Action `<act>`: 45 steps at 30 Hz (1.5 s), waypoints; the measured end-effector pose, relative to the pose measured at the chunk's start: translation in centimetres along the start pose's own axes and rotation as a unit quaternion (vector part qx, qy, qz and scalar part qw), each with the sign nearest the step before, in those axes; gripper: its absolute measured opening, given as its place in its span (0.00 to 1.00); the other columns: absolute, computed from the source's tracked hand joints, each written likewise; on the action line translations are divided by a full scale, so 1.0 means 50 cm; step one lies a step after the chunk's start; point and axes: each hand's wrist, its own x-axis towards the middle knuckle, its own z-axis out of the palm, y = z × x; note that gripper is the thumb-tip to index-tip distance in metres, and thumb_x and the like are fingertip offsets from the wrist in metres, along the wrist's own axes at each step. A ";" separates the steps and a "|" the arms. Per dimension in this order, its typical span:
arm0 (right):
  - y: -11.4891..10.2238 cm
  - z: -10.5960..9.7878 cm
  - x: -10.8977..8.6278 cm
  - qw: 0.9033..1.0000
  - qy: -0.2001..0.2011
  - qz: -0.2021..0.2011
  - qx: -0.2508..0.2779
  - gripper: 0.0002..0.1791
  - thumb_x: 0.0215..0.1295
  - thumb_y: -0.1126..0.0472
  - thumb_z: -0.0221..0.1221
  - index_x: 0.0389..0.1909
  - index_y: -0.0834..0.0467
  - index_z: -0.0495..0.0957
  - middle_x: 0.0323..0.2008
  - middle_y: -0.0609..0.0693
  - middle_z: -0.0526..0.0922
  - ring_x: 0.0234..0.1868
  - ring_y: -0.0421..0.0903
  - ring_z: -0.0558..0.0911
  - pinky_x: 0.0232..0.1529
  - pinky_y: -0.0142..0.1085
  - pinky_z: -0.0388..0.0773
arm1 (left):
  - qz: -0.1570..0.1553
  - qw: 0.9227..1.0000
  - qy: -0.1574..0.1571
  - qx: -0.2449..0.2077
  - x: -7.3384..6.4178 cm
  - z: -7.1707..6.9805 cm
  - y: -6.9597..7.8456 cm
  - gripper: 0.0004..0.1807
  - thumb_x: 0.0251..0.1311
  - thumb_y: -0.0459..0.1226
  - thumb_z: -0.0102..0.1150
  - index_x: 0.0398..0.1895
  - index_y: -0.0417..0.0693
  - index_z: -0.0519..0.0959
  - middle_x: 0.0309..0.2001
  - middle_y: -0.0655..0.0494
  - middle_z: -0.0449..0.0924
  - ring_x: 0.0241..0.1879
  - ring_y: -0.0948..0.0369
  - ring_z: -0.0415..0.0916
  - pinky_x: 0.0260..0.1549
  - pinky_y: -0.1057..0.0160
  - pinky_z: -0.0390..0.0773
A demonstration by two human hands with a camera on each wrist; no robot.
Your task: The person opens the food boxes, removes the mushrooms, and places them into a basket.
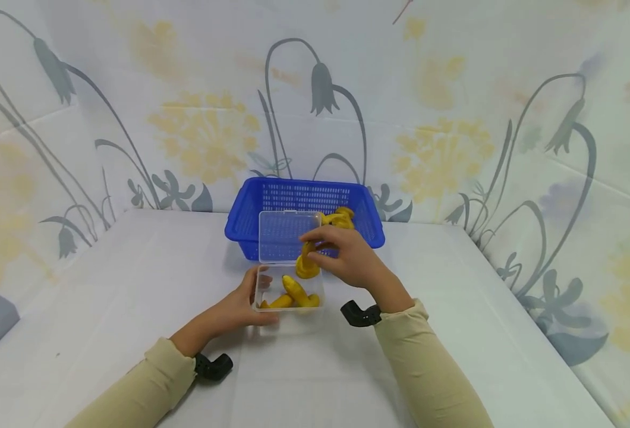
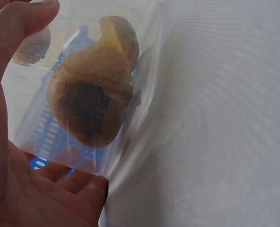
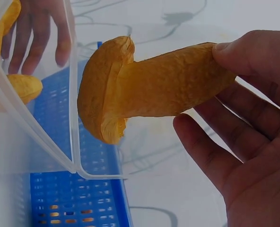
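Head view: right hand (image 1: pixel 349 258) pinches yellow mushroom-shaped piece (image 1: pixel 308 268), cap down, near rear edge of clear box (image 1: pixel 293 309). Left hand (image 1: pixel 242 303) grips box's left side, thumb and fingers around it. Yellow pieces (image 1: pixel 295 290) inside box; raised lid (image 1: pixel 280 238) before blue basket (image 1: pixel 240 229) holding further yellow items (image 1: pixel 342 220).

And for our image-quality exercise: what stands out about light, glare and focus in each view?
Head: bright, even light, with a soft shadow beside the blue basket; left wrist: duller, with a whitish glare streak on the clear box and a hazy brownish piece seen through it; right wrist: wrinkles on the mushroom look fairly sharp, while the patterned backdrop is blurred.
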 end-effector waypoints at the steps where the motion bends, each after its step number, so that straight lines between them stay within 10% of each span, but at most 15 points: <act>1: -0.001 -0.002 -0.001 1.000 0.001 0.002 0.002 0.15 0.66 0.64 0.60 0.53 0.58 0.79 0.49 0.54 0.83 0.47 0.47 0.84 0.51 0.39 0.82 | 0.000 1.000 0.000 0.000 0.000 0.000 0.001 0.60 0.47 0.51 0.73 0.74 0.57 0.40 0.74 0.46 0.55 0.74 0.45 0.52 0.69 0.37 0.56; 45: 0.033 -0.058 -0.018 0.986 0.145 0.073 -0.020 0.17 0.66 0.64 0.59 0.56 0.60 0.77 0.52 0.54 0.81 0.53 0.50 0.82 0.55 0.38 0.80 | -0.001 1.000 0.005 0.005 0.000 0.004 -0.002 0.59 0.48 0.49 0.73 0.74 0.57 0.40 0.73 0.46 0.55 0.73 0.46 0.53 0.69 0.39 0.56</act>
